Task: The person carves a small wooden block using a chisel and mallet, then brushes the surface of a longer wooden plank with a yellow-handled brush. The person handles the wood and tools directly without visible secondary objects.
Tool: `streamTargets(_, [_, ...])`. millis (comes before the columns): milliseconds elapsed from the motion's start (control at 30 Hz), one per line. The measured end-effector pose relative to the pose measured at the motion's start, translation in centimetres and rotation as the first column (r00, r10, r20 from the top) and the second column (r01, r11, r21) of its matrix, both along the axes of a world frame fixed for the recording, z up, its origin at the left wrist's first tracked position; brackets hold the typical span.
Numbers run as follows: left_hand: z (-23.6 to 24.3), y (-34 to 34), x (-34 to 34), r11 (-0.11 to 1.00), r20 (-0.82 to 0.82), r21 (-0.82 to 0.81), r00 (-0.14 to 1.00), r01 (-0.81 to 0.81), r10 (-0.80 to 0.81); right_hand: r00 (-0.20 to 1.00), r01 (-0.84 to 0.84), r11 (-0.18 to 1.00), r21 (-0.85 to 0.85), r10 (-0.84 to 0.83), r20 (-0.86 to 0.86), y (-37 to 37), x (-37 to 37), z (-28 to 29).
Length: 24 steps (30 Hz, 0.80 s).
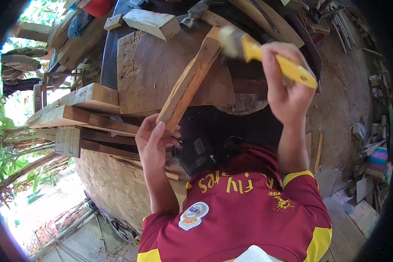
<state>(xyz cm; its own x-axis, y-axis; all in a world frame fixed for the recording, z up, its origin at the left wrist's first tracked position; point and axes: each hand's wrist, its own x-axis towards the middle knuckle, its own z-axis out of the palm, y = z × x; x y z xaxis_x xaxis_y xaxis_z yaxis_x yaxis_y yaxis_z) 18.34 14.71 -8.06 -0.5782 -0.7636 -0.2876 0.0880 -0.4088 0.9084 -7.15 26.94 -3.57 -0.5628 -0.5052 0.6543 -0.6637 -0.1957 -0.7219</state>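
Yellow lettering (234, 186), a yellow emblem (283, 202) and a pale crest (194, 215) mark the maroon shirt (244, 222).

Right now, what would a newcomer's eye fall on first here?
Probably the yellow-handled brush in the right hand, upper right of centre, its blurred bristles at the far end of a wooden bar. The left hand holds the bar's near end, mid-picture. Next, perhaps, the maroon shirt along the bottom.
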Motion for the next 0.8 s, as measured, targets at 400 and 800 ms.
streamTargets(400, [1.9,2.1,-0.9,0.915,0.238,-0.403,0.966,0.002,0.102,0.953,-0.23,0.968,-0.099,0.245,0.18,0.7,1.6,0.3])
streamTargets(800, [1.2,2.5,-1.0,0.731,0.316,-0.674,0.937,0.111,0.149,0.845,-0.53,0.847,-0.051,0.532,0.055,0.6,1.1,0.7])
